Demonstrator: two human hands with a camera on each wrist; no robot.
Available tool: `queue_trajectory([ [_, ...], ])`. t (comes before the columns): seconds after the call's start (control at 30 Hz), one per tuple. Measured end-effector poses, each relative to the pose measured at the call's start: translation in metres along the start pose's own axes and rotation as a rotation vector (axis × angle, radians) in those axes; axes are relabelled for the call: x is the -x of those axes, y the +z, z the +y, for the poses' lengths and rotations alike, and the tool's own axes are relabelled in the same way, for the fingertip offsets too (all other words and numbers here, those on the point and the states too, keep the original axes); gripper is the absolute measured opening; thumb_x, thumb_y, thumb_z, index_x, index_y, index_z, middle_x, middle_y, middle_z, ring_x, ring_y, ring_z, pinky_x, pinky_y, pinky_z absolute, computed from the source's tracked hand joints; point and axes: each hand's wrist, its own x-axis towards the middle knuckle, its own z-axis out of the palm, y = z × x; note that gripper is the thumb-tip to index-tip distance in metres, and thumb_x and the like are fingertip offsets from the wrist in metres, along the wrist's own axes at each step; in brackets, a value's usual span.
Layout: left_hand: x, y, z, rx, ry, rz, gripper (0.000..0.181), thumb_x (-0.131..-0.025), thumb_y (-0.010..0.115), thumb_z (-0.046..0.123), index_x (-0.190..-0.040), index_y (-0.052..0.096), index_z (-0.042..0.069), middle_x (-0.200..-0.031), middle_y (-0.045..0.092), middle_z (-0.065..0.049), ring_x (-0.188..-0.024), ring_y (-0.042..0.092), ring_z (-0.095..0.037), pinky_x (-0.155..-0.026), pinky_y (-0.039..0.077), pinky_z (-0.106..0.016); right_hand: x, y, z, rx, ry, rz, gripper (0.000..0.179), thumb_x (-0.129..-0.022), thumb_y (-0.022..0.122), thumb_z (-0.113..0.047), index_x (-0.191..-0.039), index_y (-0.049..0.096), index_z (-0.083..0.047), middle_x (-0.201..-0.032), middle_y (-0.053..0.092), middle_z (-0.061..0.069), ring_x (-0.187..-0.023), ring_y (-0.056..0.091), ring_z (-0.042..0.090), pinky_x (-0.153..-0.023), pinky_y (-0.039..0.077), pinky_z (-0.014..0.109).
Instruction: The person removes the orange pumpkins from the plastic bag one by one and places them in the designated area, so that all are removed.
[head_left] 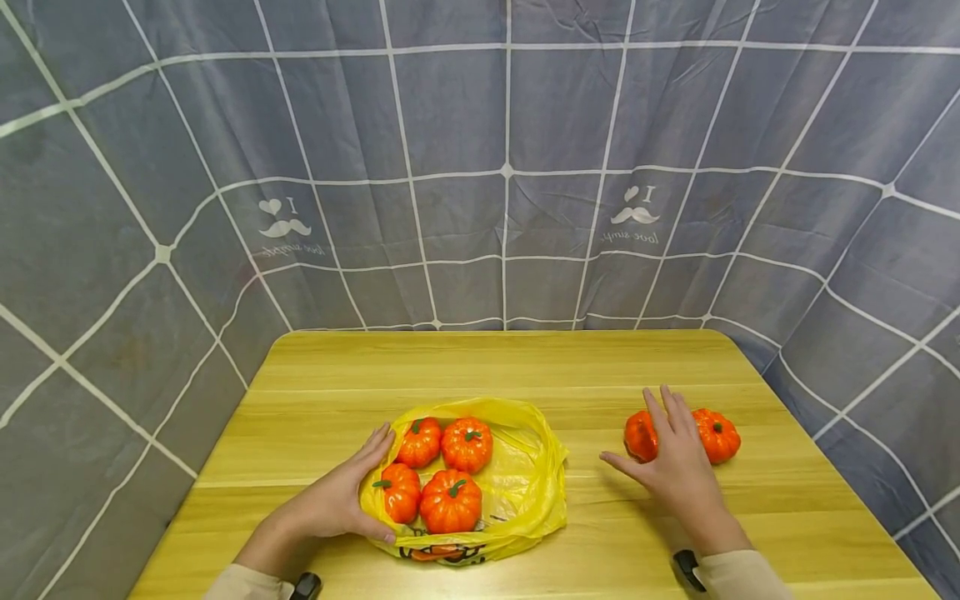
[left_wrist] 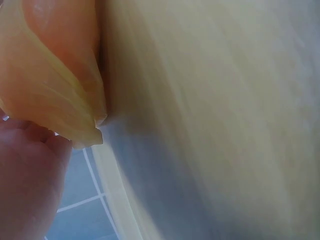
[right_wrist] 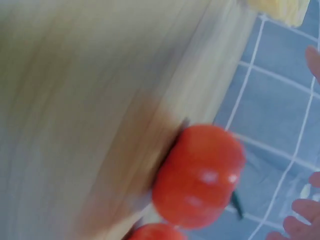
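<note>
Reach was prob. the step in hand: R hand [head_left: 678, 467] hung over two loose orange pumpkins on the wooden surface [head_left: 300, 433], well to the R of the yellow bag [head_left: 553, 500]. Its grip was wide, fingers spread, thumb out toward the bag, holding nothing afaict; contact was hard to judge, tho R wrist view showed a gap btw fingers & fruit. L pumpkin [head_left: 639, 436] lay btw thumb & fingers, partly covered; R pumpkin [head_left: 718, 436] sat just beyond the hand's outer side, stem up.

To do it well, best bet was one at a time: thumb & fingers round the widest part, not the stem, w/ light, even pressure b/c the glossy skin looked slippery & round things roll. Worth keeping the hand's outer edge off the R one so it didn't get nudged away. L hand [head_left: 348, 500] also had a wide grip, fingers along the bag's L side & thumb at its near-L corner, prob. handy for steadying it w/o closing the mouth.

Bag was the only container seen: mouth open upward, rim crumpled, dark print on the near side. Four pumpkins inside, mostly toward its L: far-L pumpkin [head_left: 418, 442], far-R pumpkin [head_left: 467, 444], near-L pumpkin [head_left: 401, 493] w/ stem pointing L, near-R pumpkin [head_left: 451, 501]. R part showed bare plastic, so there was room.
</note>
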Motion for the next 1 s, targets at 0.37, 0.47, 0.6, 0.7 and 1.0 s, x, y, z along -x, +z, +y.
queue_trajectory([
  [0.37,-0.001,0.000,0.002,0.020,-0.004,-0.006,0.135,-0.065,0.094,0.045,-0.159,0.011,-0.003,-0.165,-0.006,-0.023,-0.149,-0.005,-0.046,-0.113,0.007,-0.063,0.006,0.017,-0.044,-0.026,-0.231,0.057,0.115,-0.058,0.095,-0.051,-0.152,0.045,-0.007,-0.157,0.034,0.024,-0.144,0.028,0.045,-0.099,0.037,0.072],
  [0.47,-0.001,0.001,0.001,0.011,-0.007,-0.007,0.135,-0.065,0.094,0.046,-0.159,0.011,-0.003,-0.165,-0.006,-0.023,-0.149,-0.005,-0.045,-0.113,0.007,-0.062,0.009,0.019,-0.059,-0.066,-0.199,0.008,0.114,-0.061,0.093,-0.053,-0.153,0.044,-0.010,-0.158,0.033,0.021,-0.145,0.026,0.043,-0.101,0.036,0.071],
  [0.6,-0.001,0.000,0.001,0.007,-0.007,-0.002,0.135,-0.064,0.094,0.047,-0.159,0.011,-0.003,-0.165,-0.006,-0.022,-0.149,-0.005,-0.045,-0.113,0.007,-0.062,0.010,0.025,-0.075,-0.127,-0.190,-0.035,0.113,-0.063,0.091,-0.057,-0.153,0.043,-0.009,-0.158,0.034,0.020,-0.145,0.027,0.043,-0.104,0.033,0.069],
  [0.7,-0.001,0.000,0.001,0.005,-0.007,0.002,0.135,-0.064,0.094,0.046,-0.159,0.012,-0.003,-0.165,-0.006,-0.022,-0.150,-0.005,-0.044,-0.113,0.007,-0.062,0.013,0.030,-0.088,-0.193,-0.189,-0.061,0.113,-0.064,0.090,-0.057,-0.154,0.042,-0.008,-0.158,0.034,0.020,-0.145,0.028,0.043,-0.106,0.033,0.067],
  [1.0,-0.002,-0.001,0.000,0.004,-0.003,-0.004,0.135,-0.064,0.094,0.045,-0.159,0.012,-0.003,-0.166,-0.005,-0.022,-0.150,-0.005,-0.044,-0.113,0.007,-0.062,0.024,0.050,-0.128,-0.271,-0.206,-0.161,0.114,-0.067,0.080,-0.071,-0.156,0.039,-0.012,-0.159,0.035,0.014,-0.147,0.030,0.032,-0.106,0.040,0.055],
])
